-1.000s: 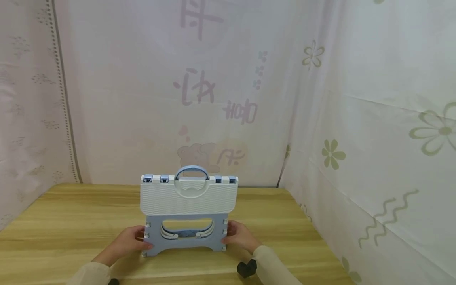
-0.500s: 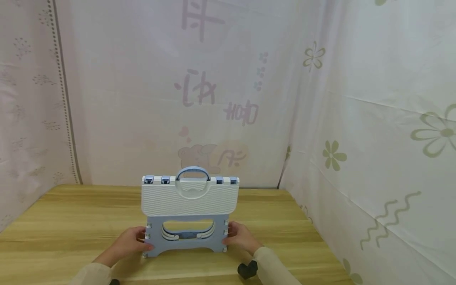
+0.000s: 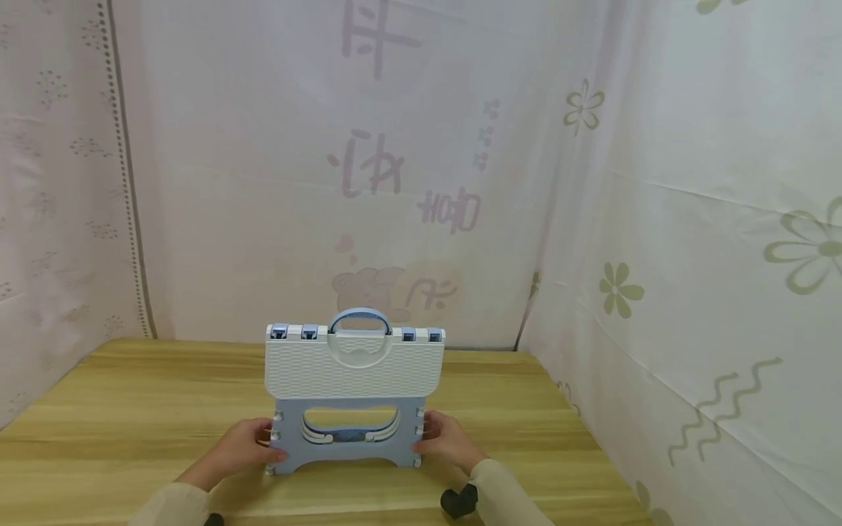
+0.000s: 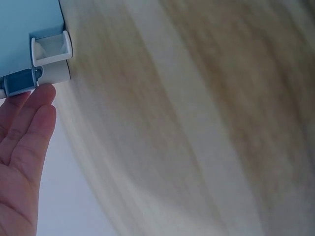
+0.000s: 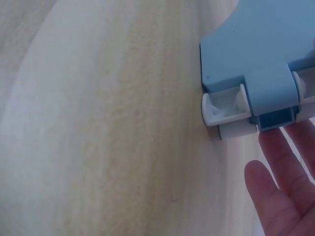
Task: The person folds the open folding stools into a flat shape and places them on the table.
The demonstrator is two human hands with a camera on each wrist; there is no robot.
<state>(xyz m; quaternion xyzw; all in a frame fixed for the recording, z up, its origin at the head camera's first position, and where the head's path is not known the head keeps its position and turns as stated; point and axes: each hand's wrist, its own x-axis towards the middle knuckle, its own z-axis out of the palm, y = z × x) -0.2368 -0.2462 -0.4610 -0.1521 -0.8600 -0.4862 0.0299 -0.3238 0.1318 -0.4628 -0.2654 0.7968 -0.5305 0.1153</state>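
Observation:
A folding step stool (image 3: 351,372), folded flat, stands upright on the table with its handle at the top. Its top panel is white with a woven texture, and the legs below are light blue. My left hand (image 3: 240,447) grips the lower left edge, thumb on the front face. On the lower right edge, my right hand (image 3: 450,440) holds it in much the same way. The left wrist view shows fingertips of the left hand (image 4: 24,142) against the blue leg's hinged edge. In the right wrist view, fingers of the right hand (image 5: 288,182) touch the opposite hinged edge.
A wood-grain table (image 3: 513,409) lies under the stool. Printed pale curtains (image 3: 230,183) hang behind it and along both sides. A dark heart-shaped piece (image 3: 459,500) sits by the right sleeve.
The whole scene, stool and hands included, has shifted slightly to the right in the head view. Both hands keep the same hold, and the stool stands as before.

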